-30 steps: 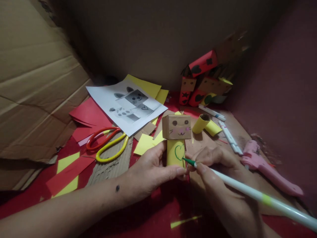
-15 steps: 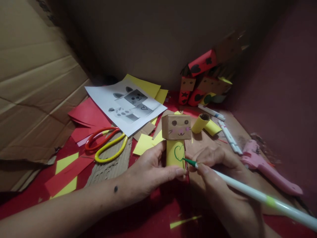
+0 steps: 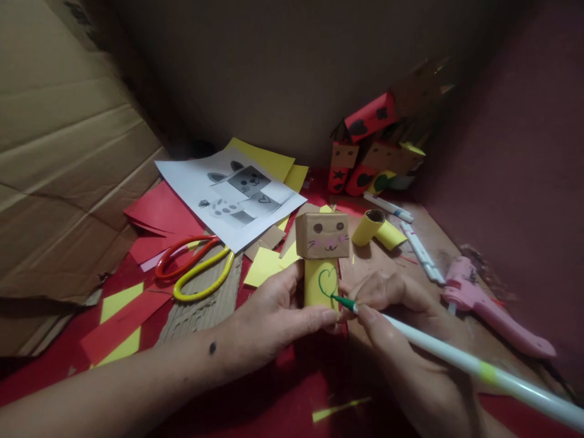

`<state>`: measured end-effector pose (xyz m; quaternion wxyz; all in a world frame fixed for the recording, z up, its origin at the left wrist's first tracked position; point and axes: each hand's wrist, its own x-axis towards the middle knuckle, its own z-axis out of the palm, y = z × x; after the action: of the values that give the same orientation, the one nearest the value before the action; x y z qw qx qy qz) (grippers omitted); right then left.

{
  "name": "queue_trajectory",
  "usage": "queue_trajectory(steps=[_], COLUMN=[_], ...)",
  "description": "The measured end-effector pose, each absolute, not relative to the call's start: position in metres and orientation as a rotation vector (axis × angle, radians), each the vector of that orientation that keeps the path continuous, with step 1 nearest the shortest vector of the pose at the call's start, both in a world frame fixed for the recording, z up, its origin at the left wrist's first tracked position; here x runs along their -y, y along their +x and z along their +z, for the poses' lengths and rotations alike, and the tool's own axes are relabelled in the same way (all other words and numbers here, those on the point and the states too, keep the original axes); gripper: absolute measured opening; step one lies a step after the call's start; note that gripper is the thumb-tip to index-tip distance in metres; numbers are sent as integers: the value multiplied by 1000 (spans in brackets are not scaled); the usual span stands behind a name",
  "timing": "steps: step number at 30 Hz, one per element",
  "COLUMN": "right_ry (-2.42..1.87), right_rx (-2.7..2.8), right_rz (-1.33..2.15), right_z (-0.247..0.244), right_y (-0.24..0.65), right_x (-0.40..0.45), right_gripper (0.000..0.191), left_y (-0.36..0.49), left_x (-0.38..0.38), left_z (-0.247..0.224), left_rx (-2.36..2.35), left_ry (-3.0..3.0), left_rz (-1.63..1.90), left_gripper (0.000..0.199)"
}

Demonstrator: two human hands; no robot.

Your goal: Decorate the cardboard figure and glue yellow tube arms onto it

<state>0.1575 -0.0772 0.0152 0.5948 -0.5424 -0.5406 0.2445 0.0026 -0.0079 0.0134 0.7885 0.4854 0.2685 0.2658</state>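
My left hand [image 3: 285, 310] grips a small paper figure [image 3: 314, 286] upright, thumb across the lower front of its yellow tube body. Its boxy cardboard head [image 3: 323, 236] carries drawn eyes, whiskers, pink cheeks and a mouth. A green heart outline [image 3: 327, 282] shows on the yellow body. Between the fingers of my right hand [image 3: 396, 316] is a white felt-tip pen [image 3: 438, 347] with a green tip, which touches the bottom point of the heart. The fingertips behind the figure are hidden.
Red-and-yellow-handled scissors [image 3: 201, 274] lie left on corrugated cardboard, near a printed picture [image 3: 232, 201] and coloured paper scraps. Yellow tubes [image 3: 368, 228], white pens [image 3: 420, 252] and a pink glue gun [image 3: 497, 310] lie right. Finished-looking red figures [image 3: 343, 164] are stacked at the back.
The pen tip has shifted slightly left and down to the heart's lower point. The figure and both hands sit a touch further left in view.
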Motion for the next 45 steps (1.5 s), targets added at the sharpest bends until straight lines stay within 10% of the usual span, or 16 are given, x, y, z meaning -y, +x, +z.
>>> queue_trajectory(steps=[45], right_ry=[-1219], right_rx=[1310], right_rz=[718], right_z=[-5], right_y=[158], right_x=[81], right_gripper=[15], left_y=[8], left_x=[3], left_z=[12], left_rx=[-590], left_ry=[1011], left_rz=[509], left_gripper=[31])
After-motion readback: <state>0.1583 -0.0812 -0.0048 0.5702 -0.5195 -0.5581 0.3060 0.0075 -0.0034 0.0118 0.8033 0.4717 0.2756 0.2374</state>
